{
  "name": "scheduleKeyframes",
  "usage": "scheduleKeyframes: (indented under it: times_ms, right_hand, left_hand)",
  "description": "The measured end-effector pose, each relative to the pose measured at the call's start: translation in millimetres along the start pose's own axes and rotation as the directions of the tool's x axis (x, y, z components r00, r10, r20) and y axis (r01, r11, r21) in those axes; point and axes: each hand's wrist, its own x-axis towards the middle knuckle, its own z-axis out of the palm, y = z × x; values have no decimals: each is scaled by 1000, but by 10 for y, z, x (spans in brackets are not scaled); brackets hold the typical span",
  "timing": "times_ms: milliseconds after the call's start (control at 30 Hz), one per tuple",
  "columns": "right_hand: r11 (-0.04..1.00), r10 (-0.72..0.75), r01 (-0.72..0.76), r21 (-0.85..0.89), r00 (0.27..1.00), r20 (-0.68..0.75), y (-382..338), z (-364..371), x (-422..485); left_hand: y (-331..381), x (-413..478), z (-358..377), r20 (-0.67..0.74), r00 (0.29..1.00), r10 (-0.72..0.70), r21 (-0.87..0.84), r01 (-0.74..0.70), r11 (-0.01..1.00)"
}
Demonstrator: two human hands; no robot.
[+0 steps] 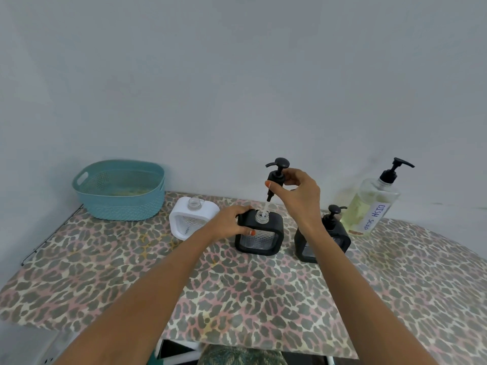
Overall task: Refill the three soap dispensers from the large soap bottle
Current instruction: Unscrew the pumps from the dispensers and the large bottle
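Middle black dispenser [259, 234] open, pump [276, 176] lifted above its neck.

Both forearms are bare from the lower edge of the view up to the wrists, with no sleeves, watch, bracelets or rings to be seen. The left hand [228, 222] has an orange-painted nail showing on the thumb, and the right hand [299, 192] shows the same orange polish on one fingertip. At the bottom edge, between the arms, is a bit of green and white patterned cloth [241, 355], blurred; whether it is clothing cannot be told.
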Motion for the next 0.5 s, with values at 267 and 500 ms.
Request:
scheduleKeyframes:
  times_ms: [267,500]
  right_hand:
    - [998,66,-65,-17,997,44,-76,-186,-288]
    - [953,250,-222,-207,961,119,373,-68,-614]
  left_hand:
    - [48,-28,-8,-14,1000,-9,32,10,999]
    - [40,-54,-7,-25,998,56,68,-54,996]
